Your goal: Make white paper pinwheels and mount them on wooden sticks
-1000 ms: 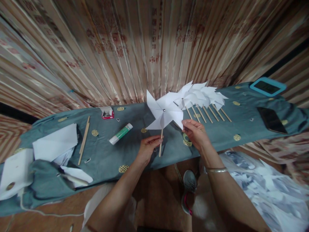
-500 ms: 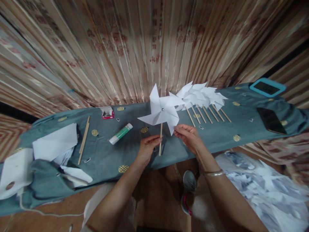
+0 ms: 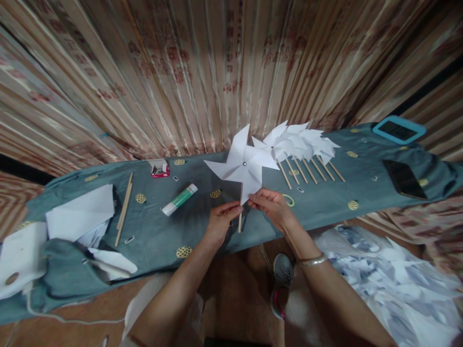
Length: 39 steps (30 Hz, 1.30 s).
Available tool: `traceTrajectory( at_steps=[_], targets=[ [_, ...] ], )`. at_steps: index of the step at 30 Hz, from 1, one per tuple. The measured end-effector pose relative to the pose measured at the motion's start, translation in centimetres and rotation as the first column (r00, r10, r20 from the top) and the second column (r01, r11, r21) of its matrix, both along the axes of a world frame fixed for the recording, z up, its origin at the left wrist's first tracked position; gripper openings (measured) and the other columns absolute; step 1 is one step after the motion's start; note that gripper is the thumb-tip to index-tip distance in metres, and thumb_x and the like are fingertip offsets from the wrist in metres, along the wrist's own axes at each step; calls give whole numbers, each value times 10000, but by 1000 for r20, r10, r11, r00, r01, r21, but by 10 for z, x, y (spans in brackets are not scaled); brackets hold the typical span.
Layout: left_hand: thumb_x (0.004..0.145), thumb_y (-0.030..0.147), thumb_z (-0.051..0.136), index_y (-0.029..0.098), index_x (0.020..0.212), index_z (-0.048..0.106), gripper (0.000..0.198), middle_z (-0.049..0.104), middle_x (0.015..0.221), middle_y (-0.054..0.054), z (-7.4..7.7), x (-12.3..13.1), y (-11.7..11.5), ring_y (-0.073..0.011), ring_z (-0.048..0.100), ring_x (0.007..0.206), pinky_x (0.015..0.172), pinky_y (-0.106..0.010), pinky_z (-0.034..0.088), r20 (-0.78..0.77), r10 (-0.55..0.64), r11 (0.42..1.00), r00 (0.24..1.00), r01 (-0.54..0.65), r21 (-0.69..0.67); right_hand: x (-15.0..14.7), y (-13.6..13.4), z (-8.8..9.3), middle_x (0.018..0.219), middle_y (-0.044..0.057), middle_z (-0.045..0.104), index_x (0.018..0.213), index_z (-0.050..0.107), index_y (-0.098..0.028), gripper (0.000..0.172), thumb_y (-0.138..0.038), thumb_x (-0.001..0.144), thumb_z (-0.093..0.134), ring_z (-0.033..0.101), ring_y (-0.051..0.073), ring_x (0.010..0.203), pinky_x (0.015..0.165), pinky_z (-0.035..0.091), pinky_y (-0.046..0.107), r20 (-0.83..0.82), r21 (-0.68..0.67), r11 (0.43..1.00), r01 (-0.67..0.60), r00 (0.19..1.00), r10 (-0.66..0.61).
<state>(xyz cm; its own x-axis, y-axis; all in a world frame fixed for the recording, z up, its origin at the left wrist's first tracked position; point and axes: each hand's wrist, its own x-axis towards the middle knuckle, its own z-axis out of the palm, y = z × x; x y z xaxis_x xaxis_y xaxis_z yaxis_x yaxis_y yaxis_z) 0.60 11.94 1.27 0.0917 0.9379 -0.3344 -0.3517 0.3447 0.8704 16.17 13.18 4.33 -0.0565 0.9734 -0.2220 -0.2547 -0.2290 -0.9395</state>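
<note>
A white paper pinwheel (image 3: 244, 168) with a silvery pin at its hub stands upright above the table's front half. My left hand (image 3: 221, 222) pinches its wooden stick (image 3: 240, 222) below the blades. At the lowest blade's tip, my right hand (image 3: 269, 207) has thumb and fingers closed on the paper. Just behind and to the right lies an overlapping row of finished-looking pinwheels (image 3: 300, 140), their sticks pointing toward me. A green and white glue stick (image 3: 180, 199) lies left of my left hand.
On the green cloth-covered table (image 3: 152, 226) are a small red box of pins (image 3: 160, 169), loose wooden sticks (image 3: 124, 209), white paper sheets (image 3: 81, 212), a dark phone (image 3: 404, 179) and a blue-framed device (image 3: 399, 130). A plastic bag of white pieces (image 3: 390, 284) sits at the lower right.
The pinwheel's blades have turned clockwise on the stick. My right hand has moved left with a blade tip, close to my left hand, which stays on the stick.
</note>
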Motion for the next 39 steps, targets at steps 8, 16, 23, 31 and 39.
traceTrajectory(
  at_steps=[8,16,23,31,39],
  targets=[
    [491,372,900,174,783,790,370,770,813,-64,3,1,-1,-188,673,786,873,-346,483,7,-8,1000,1000,8,18,-8,-2,0,580,5,692,572,718,-198,358,-524,519,859,533,92,519,543,419,246,70,53,998,-29,997,25],
    [468,375,904,182,763,792,370,771,830,-77,3,-1,-1,-197,677,797,842,-338,492,-14,-20,1000,1000,20,-3,40,5,12,539,7,646,594,716,-203,371,-563,649,786,393,65,418,422,293,244,60,184,957,223,970,-237],
    [452,398,904,191,740,795,371,773,817,-81,6,-3,-5,-205,671,756,780,-338,505,-22,-127,992,992,126,-17,70,20,8,835,14,734,753,748,-237,271,-440,603,844,614,129,716,658,467,259,68,370,781,503,824,-563],
    [443,410,900,190,736,795,382,769,780,-73,6,-3,-5,-182,648,707,735,-307,487,-31,-167,986,986,166,-24,65,21,1,603,-26,647,664,734,-227,228,-402,564,839,490,112,537,541,391,270,162,315,841,440,848,-504],
    [478,389,884,198,735,792,333,771,811,-70,5,-6,-3,-193,655,737,762,-318,493,-67,-120,993,991,120,1,58,16,4,527,-36,604,610,730,-219,168,-350,562,824,441,85,483,468,337,236,147,248,884,397,886,-439]
  ],
)
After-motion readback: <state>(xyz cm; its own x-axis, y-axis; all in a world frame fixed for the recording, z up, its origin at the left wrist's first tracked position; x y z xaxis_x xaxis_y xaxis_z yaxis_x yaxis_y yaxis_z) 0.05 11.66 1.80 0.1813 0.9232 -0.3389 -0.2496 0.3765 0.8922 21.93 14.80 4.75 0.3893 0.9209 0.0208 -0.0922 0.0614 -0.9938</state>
